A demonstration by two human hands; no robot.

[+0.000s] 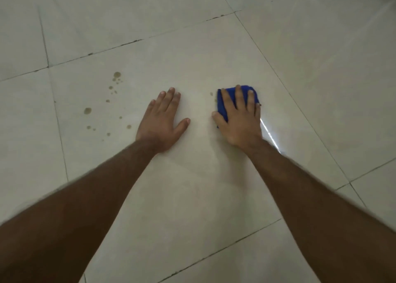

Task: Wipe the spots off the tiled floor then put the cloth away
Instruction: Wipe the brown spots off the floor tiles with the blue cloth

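Dim, flat indoor light, soft overall. Bright glare streak (269,136) on the glossy tiled floor (192,47). Forearms motion-blurred near bottom edge; grout lines bow from wide-angle distortion.

Right hand (240,119) on cloth (222,109); spots (116,75) left of left hand (160,122).

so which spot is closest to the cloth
The small spot just left of the cloth, between the two hands. The other spots all lie beyond the left hand.
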